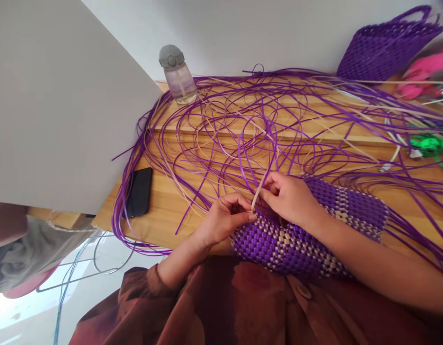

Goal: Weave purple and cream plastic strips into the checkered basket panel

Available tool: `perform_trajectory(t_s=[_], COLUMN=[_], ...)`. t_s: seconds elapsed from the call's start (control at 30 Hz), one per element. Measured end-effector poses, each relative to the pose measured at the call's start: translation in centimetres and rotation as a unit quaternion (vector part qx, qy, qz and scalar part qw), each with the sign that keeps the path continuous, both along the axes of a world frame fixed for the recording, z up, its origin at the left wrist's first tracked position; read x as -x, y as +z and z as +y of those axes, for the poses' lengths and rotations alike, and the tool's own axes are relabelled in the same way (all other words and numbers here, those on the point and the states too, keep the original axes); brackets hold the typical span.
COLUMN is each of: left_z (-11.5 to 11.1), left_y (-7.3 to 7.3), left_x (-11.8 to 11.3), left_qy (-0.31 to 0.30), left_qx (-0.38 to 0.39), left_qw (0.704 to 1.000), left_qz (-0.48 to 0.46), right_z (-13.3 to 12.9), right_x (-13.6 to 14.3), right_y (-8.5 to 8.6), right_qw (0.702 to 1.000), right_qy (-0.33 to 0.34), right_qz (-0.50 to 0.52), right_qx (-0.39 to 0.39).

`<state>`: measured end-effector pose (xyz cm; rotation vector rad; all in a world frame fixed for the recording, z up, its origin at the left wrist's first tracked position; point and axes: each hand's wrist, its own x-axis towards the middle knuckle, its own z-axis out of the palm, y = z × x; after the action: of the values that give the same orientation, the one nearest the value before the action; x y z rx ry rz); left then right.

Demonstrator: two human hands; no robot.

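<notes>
A half-woven basket (300, 244) of purple and beige plastic strips lies at the table's front edge, against my clothes. My left hand (228, 215) pinches its left upper edge between thumb and fingers. Just right of it, my right hand (286, 194) is closed on a beige strip (257, 191) that rises from that edge. Beside the beige strip a purple strip loops upward. Long loose purple and beige strips (221, 143) spread from the weave across the tabletop. My right forearm covers part of the basket.
A clear bottle with a grey lid (178, 76) stands at the back left. A black phone (138, 192) lies at left, partly under strips. At the back right are a finished-looking purple basket (372, 50), a pink item (422, 72), a green bundle (429, 143) and a white cable (393, 153).
</notes>
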<state>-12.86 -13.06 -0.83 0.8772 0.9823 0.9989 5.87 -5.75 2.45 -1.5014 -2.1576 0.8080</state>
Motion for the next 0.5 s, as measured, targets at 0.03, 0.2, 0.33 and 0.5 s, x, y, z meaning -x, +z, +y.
perform_trajectory(t_s=[0.03, 0.2, 0.33, 0.5], left_z=[0.0, 0.0, -0.2, -0.3], left_y=[0.0, -0.1, 0.1, 0.4], left_x=[0.0, 0.0, -0.1, 0.5], left_qy=[0.0, 0.007, 0.007, 0.007], left_qx=[0.001, -0.012, -0.013, 0.008], left_qw=[1.0, 1.0, 0.999, 0.999], left_qz=[-0.004, -0.021, -0.04, 0.031], right_z=[-0.1, -0.7, -1.0, -2.5], right_x=[0.1, 0.1, -0.6, -1.2], right_y=[-0.1, 0.4, 1.5, 2.8], right_qw=[0.999, 0.944, 0.851, 0.829], right_qy=[-0.004, 0.103, 0.268, 0.389], right_qz=[0.009, 0.095, 0.079, 0.021], right_qx=[-0.042, -0.297, -0.445, -0.402])
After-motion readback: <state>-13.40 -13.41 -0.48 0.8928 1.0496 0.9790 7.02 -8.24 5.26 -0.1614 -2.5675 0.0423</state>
